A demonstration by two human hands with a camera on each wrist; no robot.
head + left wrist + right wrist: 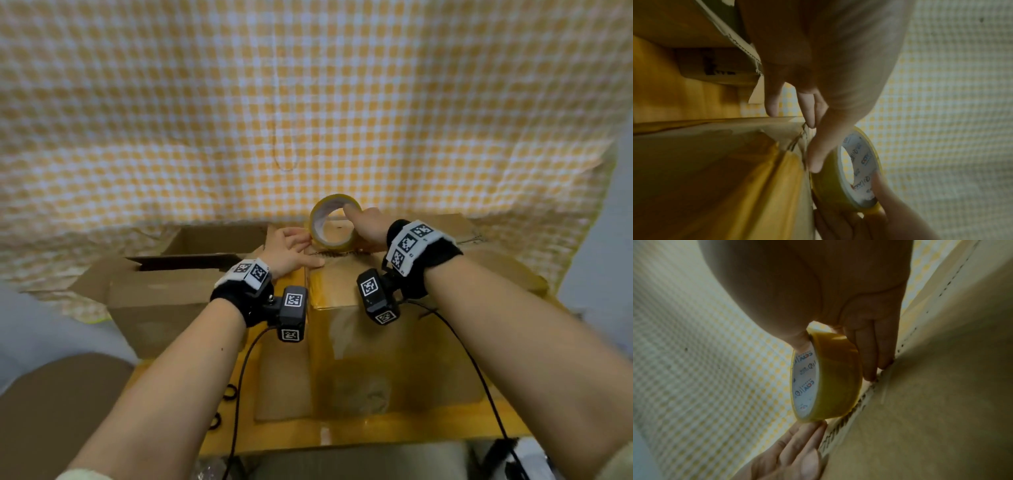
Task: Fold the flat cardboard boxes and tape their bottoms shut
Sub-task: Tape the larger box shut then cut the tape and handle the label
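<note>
Both forearms outstretched, right hand [368, 226] gripping tape roll [334, 224]

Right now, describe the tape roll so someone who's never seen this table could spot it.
On the table draped in yellow checked cloth, find the closed cardboard box in the middle. At its far edge the right hand holds a tape roll on edge: the only round, glossy yellow thing there.

A yellow-and-white checked cloth [308, 102] hangs as a backdrop across the whole far side, creased and sagging toward its lower edge. Below it lies a glossy yellow surface [376, 435], its near edge reflecting soft, even light. Pale grey wall [613, 219] shows past the cloth's right edge.
</note>
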